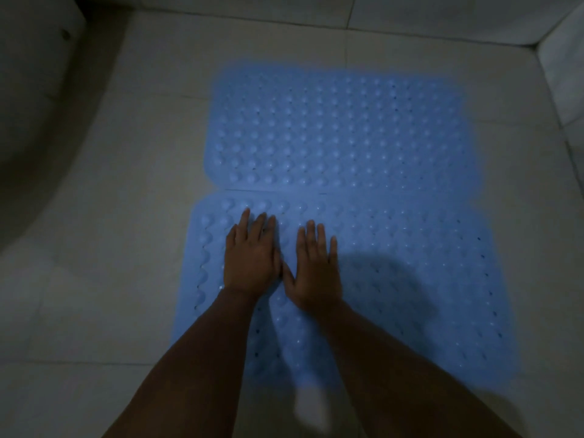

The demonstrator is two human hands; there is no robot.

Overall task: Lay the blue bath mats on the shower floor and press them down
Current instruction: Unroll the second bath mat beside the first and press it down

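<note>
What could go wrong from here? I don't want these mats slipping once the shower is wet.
Both hands, left hand and right hand, press only the near mat's left part; its right side may stay unstuck. The far mat is untouched now and might lift. The seam where they meet could curl.

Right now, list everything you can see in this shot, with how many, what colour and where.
Far bath mat: one, blue, bumpy, flat on the floor, farther from the camera.
Near bath mat: one, blue, bumpy, flat on the floor, its far edge meeting the far mat.
Floor tiles: several, pale grey, around the mats.
Curved fixture: one, pale, dim, at upper left; cannot tell what it is.
Wall base: pale, at upper right.
Left hand: one, flat on the near mat's left part, fingers straight.
Right hand: one, flat on the near mat beside the left hand.
</note>
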